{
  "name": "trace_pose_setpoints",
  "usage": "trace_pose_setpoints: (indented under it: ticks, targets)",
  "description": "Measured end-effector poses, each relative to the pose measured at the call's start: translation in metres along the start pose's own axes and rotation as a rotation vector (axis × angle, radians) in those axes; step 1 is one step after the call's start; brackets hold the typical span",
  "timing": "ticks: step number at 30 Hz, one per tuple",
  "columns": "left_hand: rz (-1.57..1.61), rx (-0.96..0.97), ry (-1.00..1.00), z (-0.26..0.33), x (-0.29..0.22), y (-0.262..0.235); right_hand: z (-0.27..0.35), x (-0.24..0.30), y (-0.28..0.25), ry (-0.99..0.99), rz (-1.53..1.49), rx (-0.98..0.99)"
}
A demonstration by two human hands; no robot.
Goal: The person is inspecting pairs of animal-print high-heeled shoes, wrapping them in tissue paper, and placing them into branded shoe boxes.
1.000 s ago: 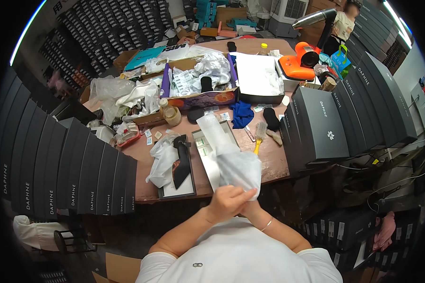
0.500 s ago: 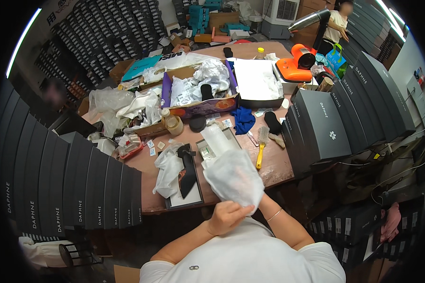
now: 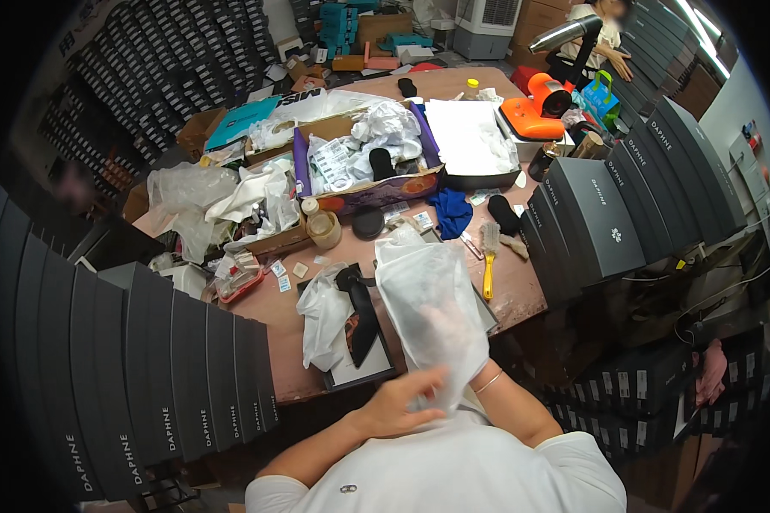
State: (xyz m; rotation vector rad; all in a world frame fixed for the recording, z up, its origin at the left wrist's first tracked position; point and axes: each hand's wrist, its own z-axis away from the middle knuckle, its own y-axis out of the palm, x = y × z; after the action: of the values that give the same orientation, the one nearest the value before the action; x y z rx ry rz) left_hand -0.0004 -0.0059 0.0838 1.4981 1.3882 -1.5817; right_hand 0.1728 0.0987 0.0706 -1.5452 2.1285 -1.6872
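Note:
A white translucent bag (image 3: 419, 274) covers my right hand (image 3: 443, 329) past the wrist; the fingers show only faintly through it. My left hand (image 3: 402, 402) is beside the bag's lower edge, slightly blurred, with its fingers apart and nothing held. A black high-heeled shoe (image 3: 365, 329) lies in an open shoe box (image 3: 364, 369) left of the bag. Crumpled white wrapping (image 3: 323, 316) hangs over that box's left side. Another box is mostly hidden beneath the bag.
Grey shoe boxes stand in rows at left (image 3: 150, 350) and right (image 3: 599, 218). A yellow-handled brush (image 3: 488, 275), blue cloth (image 3: 451, 212) and bottle (image 3: 322, 228) lie or stand on the table. Behind are a purple carton (image 3: 368, 192) and orange device (image 3: 535, 115). A person (image 3: 603, 47) stands beyond.
My left hand has let go of the bag's edge and opened. The bag now stretches farther up over my right hand, covering the box behind it. The view has shifted slightly.

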Motion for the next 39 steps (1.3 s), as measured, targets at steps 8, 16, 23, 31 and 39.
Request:
trace_pose_setpoints:
  ticks: [8, 16, 23, 31, 39]
  targets:
    - [1.437, -0.542, -0.591, -0.018, 0.077, 0.018, -0.031, 0.013, 0.062, 0.131, -0.229, 0.195]
    - [0.846, -0.955, -0.300, -0.049, 0.069, -0.008, 0.044, -0.059, 0.004, 0.506, -0.974, 0.458]
    - [0.042, -0.104, -0.142, -0.086, 0.059, 0.077, 0.061, -0.103, -0.013, 1.039, -1.626, -0.130]
    - [-0.365, 0.376, -0.058, -0.148, 0.106, 0.030, 0.122, -0.100, -0.025, 1.229, -1.800, -0.189]
    - [-1.176, 0.677, -0.204, -0.243, 0.216, 0.015, 0.086, -0.117, -0.082, 0.964, -1.352, -0.257]
